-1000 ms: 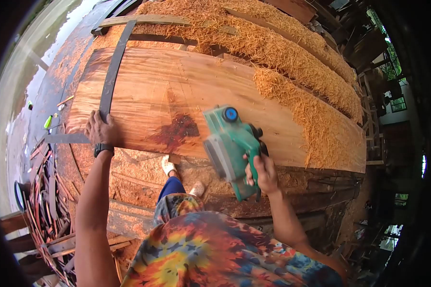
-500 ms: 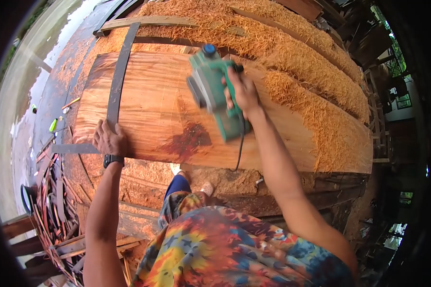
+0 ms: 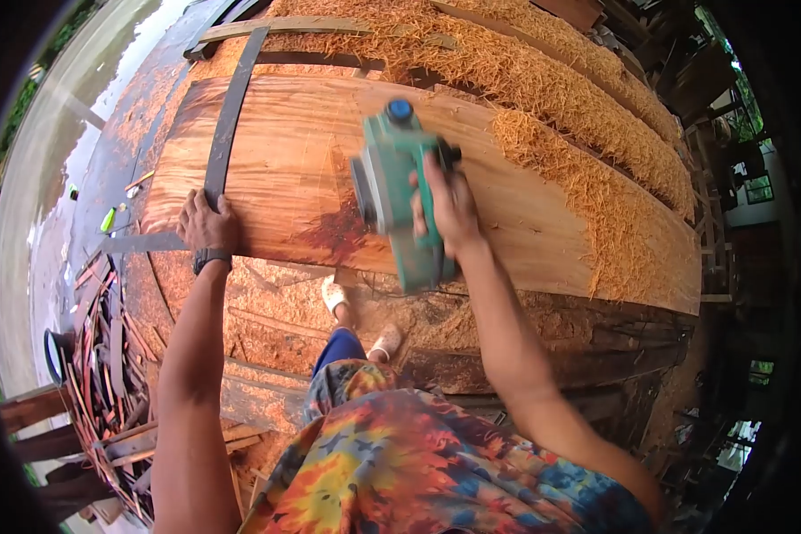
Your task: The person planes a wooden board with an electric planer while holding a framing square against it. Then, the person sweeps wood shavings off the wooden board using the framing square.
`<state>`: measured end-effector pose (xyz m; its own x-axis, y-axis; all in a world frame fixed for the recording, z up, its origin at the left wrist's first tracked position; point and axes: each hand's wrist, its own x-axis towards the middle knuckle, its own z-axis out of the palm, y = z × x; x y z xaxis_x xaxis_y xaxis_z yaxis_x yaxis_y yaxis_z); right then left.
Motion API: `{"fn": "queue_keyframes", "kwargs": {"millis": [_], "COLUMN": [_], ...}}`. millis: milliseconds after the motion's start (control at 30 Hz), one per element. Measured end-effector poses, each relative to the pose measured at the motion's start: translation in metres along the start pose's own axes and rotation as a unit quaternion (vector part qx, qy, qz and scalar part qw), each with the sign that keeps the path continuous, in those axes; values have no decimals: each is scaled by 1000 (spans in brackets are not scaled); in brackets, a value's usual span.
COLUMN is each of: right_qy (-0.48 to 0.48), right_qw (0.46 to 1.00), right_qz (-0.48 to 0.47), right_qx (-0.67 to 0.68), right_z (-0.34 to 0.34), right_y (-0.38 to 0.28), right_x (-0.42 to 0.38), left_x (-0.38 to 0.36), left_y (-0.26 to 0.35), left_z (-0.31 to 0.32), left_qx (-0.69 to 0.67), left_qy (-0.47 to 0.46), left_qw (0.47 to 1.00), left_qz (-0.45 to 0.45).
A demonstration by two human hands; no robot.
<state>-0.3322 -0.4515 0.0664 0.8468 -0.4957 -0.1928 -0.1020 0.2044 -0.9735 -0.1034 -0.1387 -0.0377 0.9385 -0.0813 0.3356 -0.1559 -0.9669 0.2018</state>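
Observation:
A wide wooden board with wavy grain lies across in front of me, a dark reddish stain near its front edge. My right hand is wrapped round the handle of a green electric planer, blurred by motion, over the middle of the board. The planer has a blue front knob. At the board's near left edge, my left hand, with a dark band on the wrist, is closed over a dark flat strip that runs across the board. A second dark strip reaches left from under this hand.
Thick orange shavings cover the back and right of the board and the timber behind. Scrap sticks are piled at lower left. My feet in light shoes stand among shavings. A bright green object lies at left.
The planer in my right hand has moved towards me over the board, reaching its near edge beside the stain. My left hand keeps its place on the strip. The view has shifted slightly.

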Motion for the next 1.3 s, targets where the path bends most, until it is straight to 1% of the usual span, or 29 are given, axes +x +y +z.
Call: {"fn": "queue_keyframes", "kwargs": {"millis": [33,67,167,233,300,367,433,500,600,667,733,800,867,1000,1033,1133,1200,1267,1300], "right_qy": [-23,-20,-31,-49,-49,-45,-38,-28,-6,-21,-29,-33,-33,-70,-66,-51,-33,-26,-24], "right_qw": [1000,999,999,999,999,999,999,999,1000,999,998,999,999,996,997,999,999,999,999], "right_qz": [12,25,4,5,14,13,9,17,2,-5,-18,-18,0,-60,-46,-15,-13,1,-16], "right_qx": [-18,-24,-21,1,2,0,-4,4,-28,-36,-47,-39,-11,19,10,-2,-3,-31,-44], "right_z": [-3,-3,4,9,10,12,22,37,56,65,77,87,94,86,83,72,64,59,58], "right_y": [6,9,20,22,25,23,15,3,-8,-14,-31,-33,-35,-23,-22,-5,10,17,16], "right_x": [-33,-65,-133,-146,-136,-114,-76,-35,43,97,137,177,196,176,160,101,29,-19,-44], "left_x": [-1,-1,0,0,-1,0,0,0,1,2,3,1,-1,1,2,2,1,1,1], "left_y": [1,1,-2,-2,-2,0,-2,-2,3,0,-1,0,0,0,0,2,1,2,0], "left_z": [-1,0,5,5,4,3,3,2,-4,-2,0,-1,-5,-2,-3,-6,-1,-4,-2], "left_qx": [6,8,15,20,18,15,13,10,1,-1,-2,-2,-6,-5,-4,-7,-10,-17,-15], "left_qy": [3,5,8,3,4,6,6,5,-7,-10,-4,-1,-2,-11,-14,-11,-8,-10,-11], "left_qw": [1000,1000,1000,1000,1000,1000,1000,1000,1000,1000,1000,1000,1000,1000,1000,1000,1000,1000,1000], "left_qz": [2,6,10,12,11,13,16,13,3,-1,-2,-1,-2,-6,-8,-7,-7,-12,-10]}}
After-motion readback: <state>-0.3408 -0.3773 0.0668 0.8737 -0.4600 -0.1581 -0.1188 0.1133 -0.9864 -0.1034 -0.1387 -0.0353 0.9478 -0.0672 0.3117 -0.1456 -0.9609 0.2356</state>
